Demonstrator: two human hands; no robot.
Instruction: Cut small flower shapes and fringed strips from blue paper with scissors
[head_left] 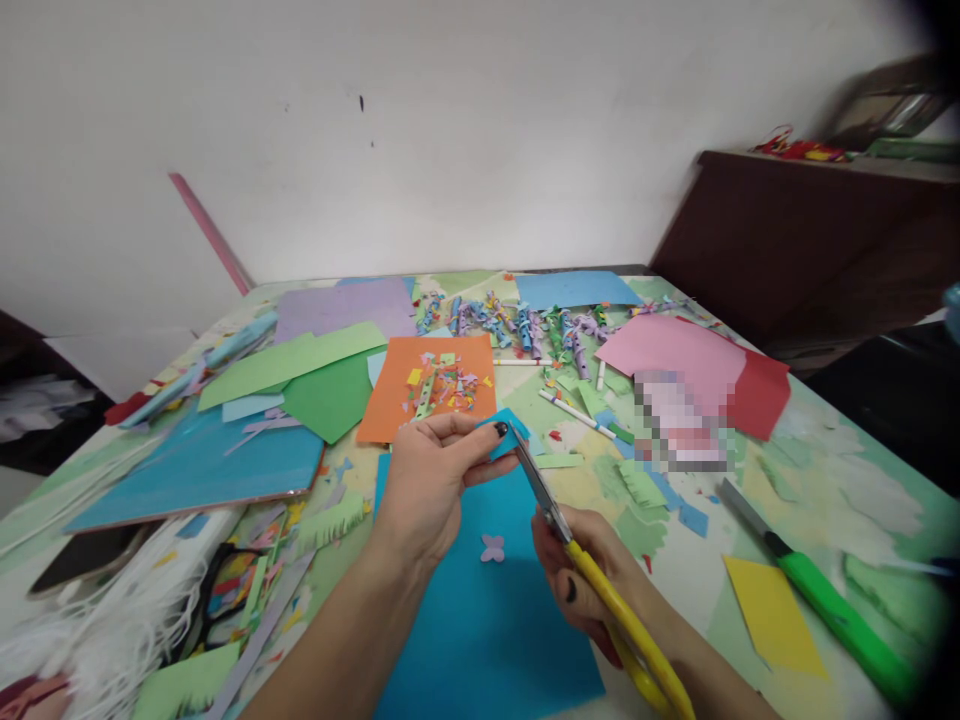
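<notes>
My left hand [442,470] pinches a small piece of blue paper [511,420] between thumb and fingers, held above the table. In my right hand [589,570] is a pair of scissors [600,585] with yellow handles, its blades pointing up and left. The blade tips meet the edge of the blue piece. Below the hands lies a large blue sheet [487,640], and on it rests a small lilac butterfly cutout [493,548]. Just beyond my left hand, an orange sheet [382,390] carries a heap of tiny coloured paper scraps [454,385].
A green-handled knife [825,605] lies at the right beside a yellow paper [776,612]. Decorated paper rolls [529,330] line the back. Pink paper [675,345] is at right, green sheets [337,390] at left. White string [127,620] and black-framed glasses [214,590] sit front left.
</notes>
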